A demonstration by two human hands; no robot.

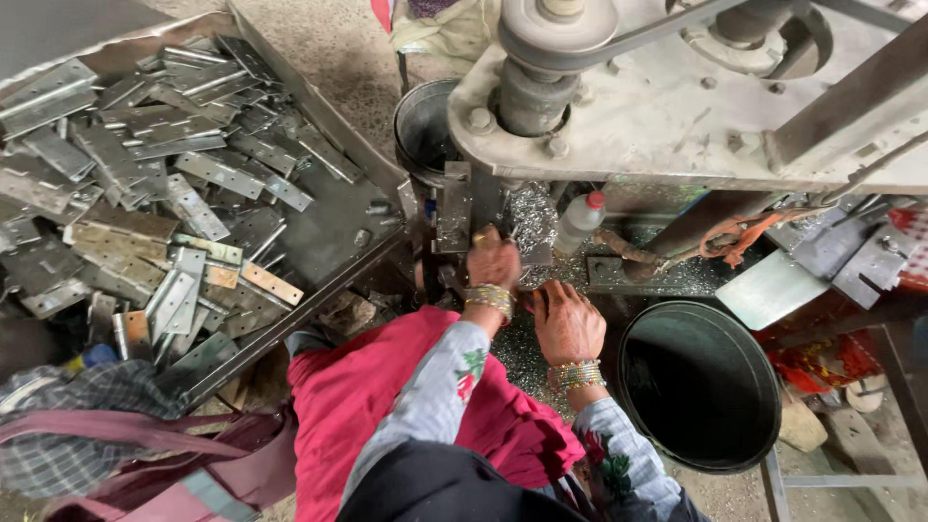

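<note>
A pink cloth (387, 406) is lying over the lap. A metal plate (454, 208) is being pinched by the left hand (493, 261) under the machine (677, 106); the right hand (565, 319), its grip empty, is resting flat on the desk (657, 280). Fingers are best being kept off the tool.

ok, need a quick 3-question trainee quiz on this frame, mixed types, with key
1. True or false: the tray on the person's left holds a heap of flat metal plates.
2. Which hand reaches further up under the machine? A) left hand B) right hand C) both level
3. Fill in: the round dark bucket stands on the person's ____ side.

Key: 1 true; 2 A; 3 right. The small white bottle with a red cap stands just beyond the hands.
</note>
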